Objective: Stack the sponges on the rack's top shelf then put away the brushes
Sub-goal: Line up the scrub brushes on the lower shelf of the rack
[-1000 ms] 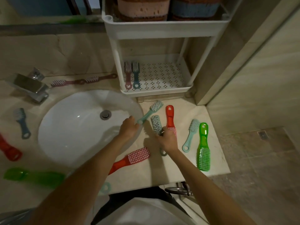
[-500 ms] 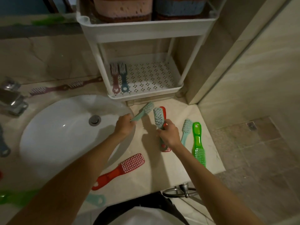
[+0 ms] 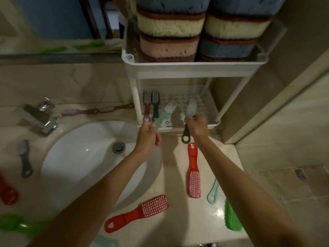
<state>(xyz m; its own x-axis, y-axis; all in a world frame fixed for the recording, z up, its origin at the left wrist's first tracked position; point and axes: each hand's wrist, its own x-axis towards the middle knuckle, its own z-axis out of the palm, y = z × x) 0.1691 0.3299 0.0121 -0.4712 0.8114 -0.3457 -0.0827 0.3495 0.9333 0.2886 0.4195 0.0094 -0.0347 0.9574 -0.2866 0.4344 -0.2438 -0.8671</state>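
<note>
Sponges [image 3: 169,45] sit stacked in two piles on the top shelf of the white rack [image 3: 192,68]. Two brushes, a pink brush [image 3: 147,106] and a dark teal brush [image 3: 155,106], lie at the left of the perforated lower shelf [image 3: 212,120]. My left hand [image 3: 148,138] grips a mint brush [image 3: 164,114] by its handle, bristle end over the lower shelf's front. My right hand [image 3: 195,126] grips a grey-green brush [image 3: 189,111], its ringed handle hanging below the shelf rim.
On the counter lie two red brushes [image 3: 193,168] [image 3: 140,212], a mint brush [image 3: 212,193], a green brush [image 3: 231,218] at right, a grey brush [image 3: 25,157] and others at left. The white sink [image 3: 74,166], its faucet [image 3: 39,114] and two maroon brushes [image 3: 96,111] lie left of the rack.
Both hands lifted their brushes off the counter and carried them up to the front of the rack's lower shelf. The view moved closer to the rack.
</note>
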